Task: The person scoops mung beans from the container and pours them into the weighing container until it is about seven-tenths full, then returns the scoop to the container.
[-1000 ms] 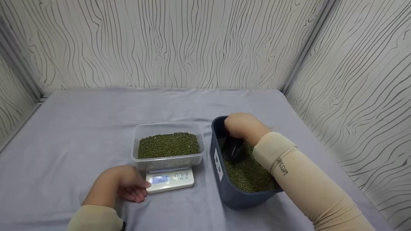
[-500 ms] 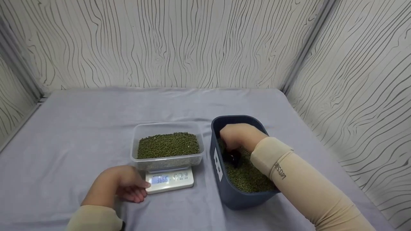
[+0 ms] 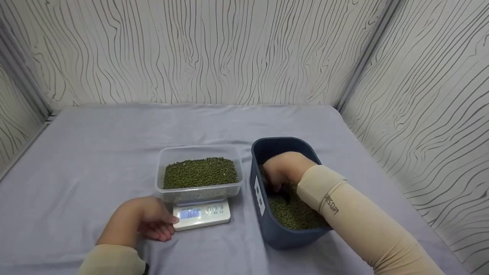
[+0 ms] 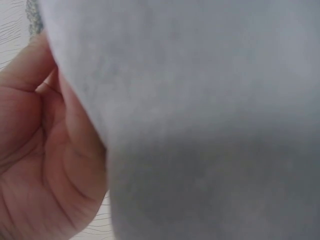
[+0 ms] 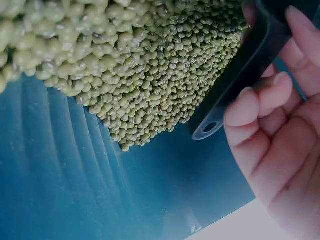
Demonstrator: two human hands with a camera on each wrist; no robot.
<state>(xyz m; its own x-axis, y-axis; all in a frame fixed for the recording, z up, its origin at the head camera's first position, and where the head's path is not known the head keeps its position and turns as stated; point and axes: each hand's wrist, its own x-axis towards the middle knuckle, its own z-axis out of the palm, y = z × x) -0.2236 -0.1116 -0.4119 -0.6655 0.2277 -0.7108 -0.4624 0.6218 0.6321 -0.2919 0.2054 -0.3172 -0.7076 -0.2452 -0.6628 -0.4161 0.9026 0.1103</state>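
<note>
I see the scoop (image 5: 240, 75) down inside the bin (image 3: 275, 235), its handle gripped by the curled fingers of the right hand (image 3: 284, 168). Farther off, left of the bin, the left hand (image 3: 153, 217) has its fingers relaxed, thumb touching the scale (image 3: 206, 218). The bin runs long near-to-far, holding beans (image 3: 292, 217); left of it, the scale bears a tub (image 3: 183, 196) of beans.

Only 1 narrow gap parts the clear tub (image 3: 200, 152) from the blue bin (image 3: 292, 239). The bin's walls hem in the right hand (image 3: 285, 168), leaving passage upward.
</note>
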